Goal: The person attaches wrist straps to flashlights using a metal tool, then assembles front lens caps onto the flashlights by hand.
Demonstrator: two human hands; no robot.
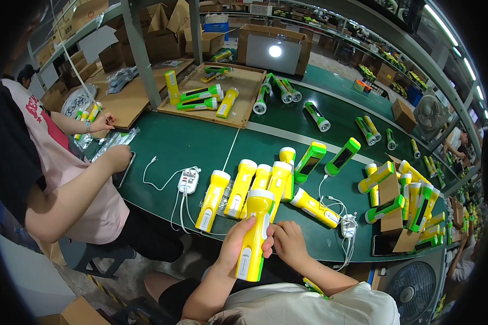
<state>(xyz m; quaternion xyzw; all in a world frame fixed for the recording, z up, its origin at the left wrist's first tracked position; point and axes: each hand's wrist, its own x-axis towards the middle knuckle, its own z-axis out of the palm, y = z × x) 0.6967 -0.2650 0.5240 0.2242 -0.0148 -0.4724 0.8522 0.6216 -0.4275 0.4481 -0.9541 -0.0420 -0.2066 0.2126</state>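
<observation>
My left hand (pixel 231 244) is wrapped around a yellow and green flashlight (pixel 252 241), its white lamp end tilted up and away from me. My right hand (pixel 291 242) is curled close beside the flashlight's right side. Its fingertips are partly hidden, so whether they pinch anything does not show. Just beyond stand several yellow flashlights (pixel 215 200) with white heads. One yellow flashlight (pixel 315 208) lies on its side to the right. Farther back, two green flashlights with dark panels (pixel 344 157) stand upright; a white cable reaches the right one.
White power strips (pixel 188 180) with trailing cables sit on the green table (pixel 168 135). A cardboard box (pixel 389 190) crowded with flashlights is at right. A wooden tray (pixel 246 116) holds more flashlights behind, beside a conveyor (pixel 341 130) carrying several. A co-worker's arm (pixel 87 179) is at left.
</observation>
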